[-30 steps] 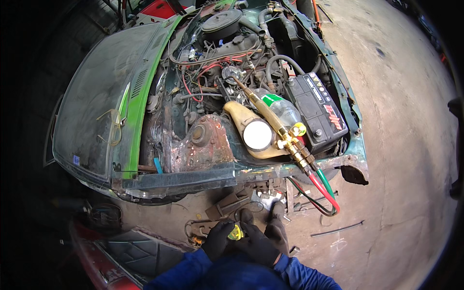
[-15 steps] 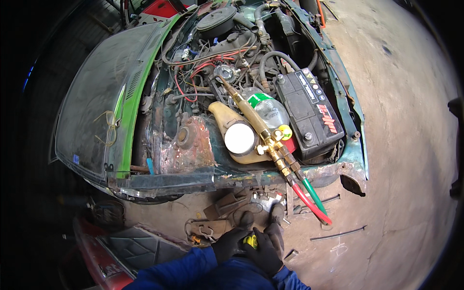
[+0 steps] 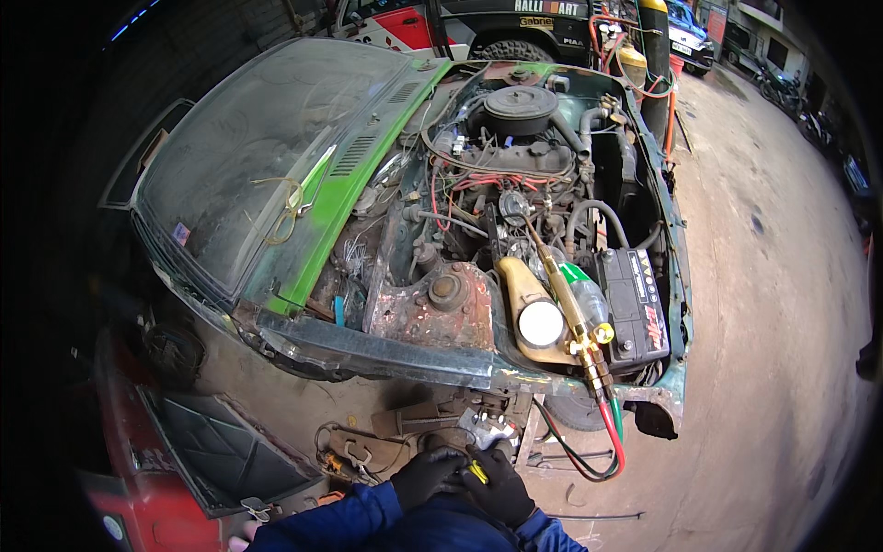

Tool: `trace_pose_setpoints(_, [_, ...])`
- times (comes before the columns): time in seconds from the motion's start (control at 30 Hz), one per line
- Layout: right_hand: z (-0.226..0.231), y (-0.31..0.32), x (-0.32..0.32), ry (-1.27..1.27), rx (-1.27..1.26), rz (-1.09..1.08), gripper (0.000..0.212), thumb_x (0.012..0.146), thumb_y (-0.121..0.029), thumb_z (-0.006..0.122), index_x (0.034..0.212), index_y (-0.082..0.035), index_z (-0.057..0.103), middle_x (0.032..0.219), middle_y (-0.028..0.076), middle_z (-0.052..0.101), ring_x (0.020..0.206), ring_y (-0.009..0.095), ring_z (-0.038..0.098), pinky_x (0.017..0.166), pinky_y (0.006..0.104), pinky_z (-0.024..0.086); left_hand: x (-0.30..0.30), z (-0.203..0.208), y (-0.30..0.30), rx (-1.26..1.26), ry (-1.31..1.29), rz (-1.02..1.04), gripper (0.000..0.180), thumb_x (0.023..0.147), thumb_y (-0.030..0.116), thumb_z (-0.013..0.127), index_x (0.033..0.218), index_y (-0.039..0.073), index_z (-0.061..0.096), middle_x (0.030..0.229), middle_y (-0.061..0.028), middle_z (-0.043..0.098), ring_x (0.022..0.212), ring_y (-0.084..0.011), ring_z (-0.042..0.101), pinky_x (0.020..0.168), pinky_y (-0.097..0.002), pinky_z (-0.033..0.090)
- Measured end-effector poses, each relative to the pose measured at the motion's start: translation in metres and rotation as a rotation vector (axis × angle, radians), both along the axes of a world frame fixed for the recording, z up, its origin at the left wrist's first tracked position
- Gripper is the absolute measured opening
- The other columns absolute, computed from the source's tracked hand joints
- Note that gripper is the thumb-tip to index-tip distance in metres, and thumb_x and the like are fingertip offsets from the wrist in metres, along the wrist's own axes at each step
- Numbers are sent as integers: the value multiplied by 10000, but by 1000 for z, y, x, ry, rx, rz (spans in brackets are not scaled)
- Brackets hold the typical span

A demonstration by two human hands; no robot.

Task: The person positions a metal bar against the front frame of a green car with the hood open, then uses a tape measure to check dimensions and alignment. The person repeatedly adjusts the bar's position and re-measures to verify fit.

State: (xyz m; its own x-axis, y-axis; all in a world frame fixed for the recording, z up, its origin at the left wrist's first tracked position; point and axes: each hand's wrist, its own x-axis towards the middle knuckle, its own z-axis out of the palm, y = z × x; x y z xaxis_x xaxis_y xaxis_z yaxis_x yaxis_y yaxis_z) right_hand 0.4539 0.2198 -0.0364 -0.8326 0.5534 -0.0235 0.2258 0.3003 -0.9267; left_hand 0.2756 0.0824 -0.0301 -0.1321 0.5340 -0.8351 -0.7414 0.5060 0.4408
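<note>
In front of my body, low in the view, both black-gloved hands come together around a small yellow-and-black object (image 3: 477, 472). Its shape is mostly covered by the gloves, so I cannot tell its kind. My left hand (image 3: 429, 476) has curled fingers against its left side. Gripping it from the right is my right hand (image 3: 502, 488). Beyond them, a brass gas torch (image 3: 568, 299) with red and green hoses lies over the engine bay's near edge. It rests beside a yellowed plastic reservoir (image 3: 517, 281) with a white cap and a clear bottle (image 3: 589, 299).
The car's fender edge (image 3: 386, 357) runs between my hands and the engine. A black battery (image 3: 635, 308) sits at the right corner. On the floor lie a power tool with a cord (image 3: 338, 463), metal scraps (image 3: 414, 419) and a dark car panel (image 3: 225, 446). Concrete floor (image 3: 745, 368) stretches rightward.
The view has tilted up, bringing in more of the background and shifting the car rightward and down. My hands remain together; less of the yellow object shows between them.
</note>
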Motion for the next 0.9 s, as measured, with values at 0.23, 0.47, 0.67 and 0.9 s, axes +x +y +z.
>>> trace_pose_setpoints(0.23, [51,5,-41,-24,114,216,569,1038,-405,832,1472,-59,708,1240,214,737,1104,407,771,927,477,634,-33,40,-21,225,427,-153,203,1158,152,662,1263,-9,729,1115,-80,761,1085,-166,749,1018,-351,617])
trace_pose_setpoints(0.47, [77,7,-71,-98,141,303,490,1042,-378,796,1386,-33,750,1159,241,765,1058,431,772,914,493,632,-82,74,-61,371,468,98,223,1173,180,639,1248,-18,712,1143,-87,747,1048,-138,718,997,-333,594])
trace_pose_setpoints(0.67, [101,-2,-79,-194,219,217,327,1015,-226,726,1290,-72,814,1113,190,775,956,397,781,860,491,643,-177,109,-122,580,393,490,225,1129,189,674,1234,-8,705,1129,-98,718,1087,-204,731,1004,-375,606])
trace_pose_setpoints(0.9, [128,-34,-101,-257,376,167,273,977,-214,855,1210,-73,843,1046,198,750,968,416,740,860,517,599,-232,128,-180,560,549,418,249,1140,206,637,1225,-20,694,1170,-116,746,1102,-195,721,1024,-359,583])
